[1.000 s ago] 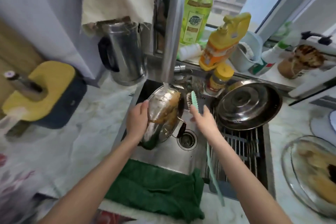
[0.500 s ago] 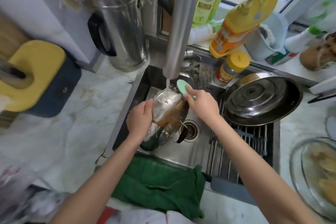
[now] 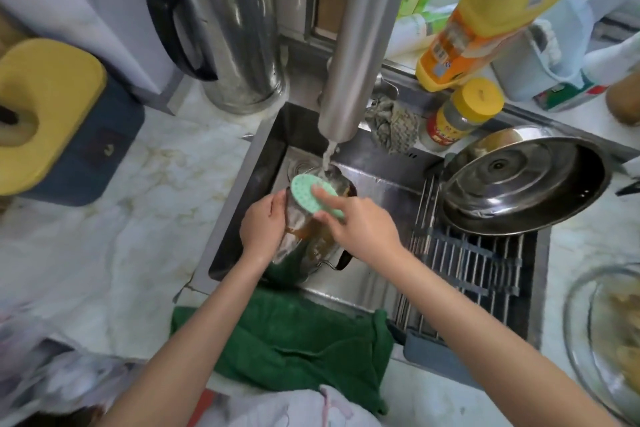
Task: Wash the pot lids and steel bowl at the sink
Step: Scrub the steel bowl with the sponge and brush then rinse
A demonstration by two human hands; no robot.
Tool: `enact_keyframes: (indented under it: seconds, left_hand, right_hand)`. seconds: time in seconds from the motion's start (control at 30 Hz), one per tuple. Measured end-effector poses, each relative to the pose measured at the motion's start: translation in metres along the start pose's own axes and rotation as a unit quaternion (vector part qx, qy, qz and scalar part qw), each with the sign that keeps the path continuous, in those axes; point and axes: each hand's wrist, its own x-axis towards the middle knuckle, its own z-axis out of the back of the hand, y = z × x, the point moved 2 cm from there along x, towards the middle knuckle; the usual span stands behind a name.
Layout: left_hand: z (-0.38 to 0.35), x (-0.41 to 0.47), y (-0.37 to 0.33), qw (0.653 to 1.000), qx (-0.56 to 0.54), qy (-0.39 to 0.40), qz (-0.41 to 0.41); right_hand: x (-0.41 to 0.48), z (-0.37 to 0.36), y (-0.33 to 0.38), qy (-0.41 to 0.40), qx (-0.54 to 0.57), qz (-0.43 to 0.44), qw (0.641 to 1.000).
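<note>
A glass pot lid [image 3: 304, 246] with a steel rim and brown residue stands tilted on edge in the sink [image 3: 367, 274], under the running tap [image 3: 353, 55]. My left hand [image 3: 263, 222] grips the lid's left rim. My right hand [image 3: 360, 222] holds a green dish brush [image 3: 308, 196], its round head pressed on the lid's upper part. A large steel lid [image 3: 512, 180] rests upside down inside a steel bowl [image 3: 575, 204] on the drain rack at the right.
A green towel [image 3: 287, 333] hangs over the sink's front edge. A steel kettle [image 3: 228, 28] stands at the back left. Detergent bottles [image 3: 485, 17] and a yellow-capped jar [image 3: 460, 114] line the back ledge. A glass lid [image 3: 602, 340] lies on the counter at the right.
My right hand brought the brush from beside the lid onto its upper part, under the water stream. The camera has leaned closer over the sink. My left hand keeps its grip.
</note>
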Motion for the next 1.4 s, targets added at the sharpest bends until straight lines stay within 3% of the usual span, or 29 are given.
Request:
enact_keyframes:
  seconds: [0.13, 0.23, 0.33, 0.47, 0.57, 0.63, 0.77, 0.83, 1.0, 1.17, 1.27, 1.33, 1.4]
  left_hand:
    - [0.000, -0.007, 0.001, 1.000, 0.015, 0.003, 0.018]
    - [0.003, 0.007, 0.007, 0.998, 0.000, -0.009, 0.064]
    - [0.003, 0.020, 0.018, 0.992, -0.055, 0.024, 0.108]
    - [-0.002, 0.026, 0.012, 0.982, -0.100, 0.009, 0.159]
    - [-0.002, 0.031, 0.008, 0.957, -0.165, -0.012, 0.240]
    - [-0.003, 0.030, 0.013, 0.932, -0.225, -0.007, 0.284]
    - [-0.011, 0.024, 0.016, 0.903, -0.289, -0.023, 0.318]
    - [-0.013, 0.027, 0.010, 0.907, -0.283, -0.030, 0.311]
    - [-0.009, 0.039, 0.000, 0.909, -0.275, -0.019, 0.313]
    - [-0.021, 0.028, -0.010, 0.890, -0.316, -0.022, 0.328]
    - [-0.019, 0.029, -0.012, 0.890, -0.310, -0.022, 0.333]
    - [-0.018, 0.033, -0.012, 0.907, -0.273, 0.000, 0.321]
    - [-0.022, 0.036, -0.018, 0.918, -0.264, 0.003, 0.297]
  right_hand:
    - [0.035, 0.000, -0.039, -0.037, 0.070, -0.166, 0.983]
    - [0.012, -0.023, -0.011, -0.045, 0.144, -0.095, 0.984]
    - [-0.007, -0.036, 0.001, -0.025, 0.138, -0.024, 0.990]
    - [0.033, -0.035, -0.015, -0.076, 0.196, -0.219, 0.953]
    - [0.006, -0.057, 0.024, -0.060, 0.251, -0.151, 0.954]
    - [-0.018, -0.064, 0.036, -0.035, 0.222, -0.109, 0.968]
    - [0.032, -0.056, 0.004, -0.058, 0.154, -0.183, 0.969]
    - [0.042, -0.052, 0.004, -0.069, 0.170, -0.191, 0.964]
    - [-0.035, -0.056, 0.025, -0.027, 0.222, -0.094, 0.970]
    - [0.049, -0.038, 0.002, -0.085, 0.196, -0.149, 0.966]
    - [0.011, -0.048, 0.003, -0.072, 0.200, -0.110, 0.971]
    - [-0.034, -0.046, 0.012, -0.023, 0.162, -0.051, 0.985]
    - [-0.030, -0.039, 0.014, -0.024, 0.062, 0.002, 0.998]
